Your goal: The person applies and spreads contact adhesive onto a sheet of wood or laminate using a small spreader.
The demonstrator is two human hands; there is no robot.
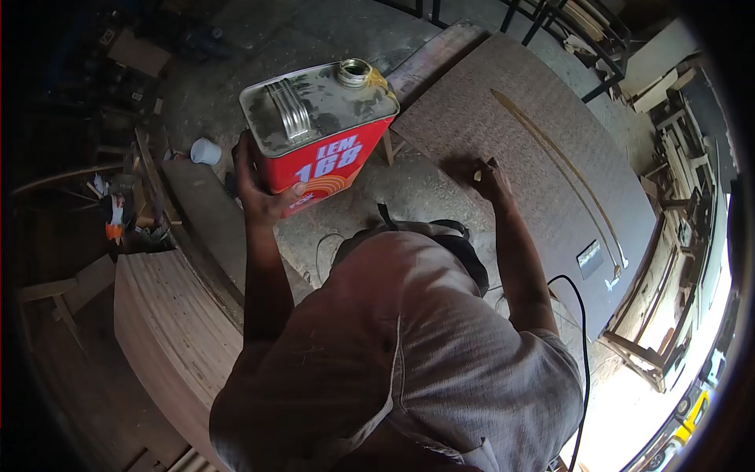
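Can (330,149) in left hand (263,193), right hand (491,184) curled

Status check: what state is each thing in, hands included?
Red can: uncapped, mouth open, yellowish smear beside it.
Left hand: gripping the can.
Right hand: closed on a small pale thing.
Small pale thing: held, partly hidden.
Brown board: lying flat, streaked.
Yellowish streaks: wet or dry unclear.
White bucket: contents not visible.
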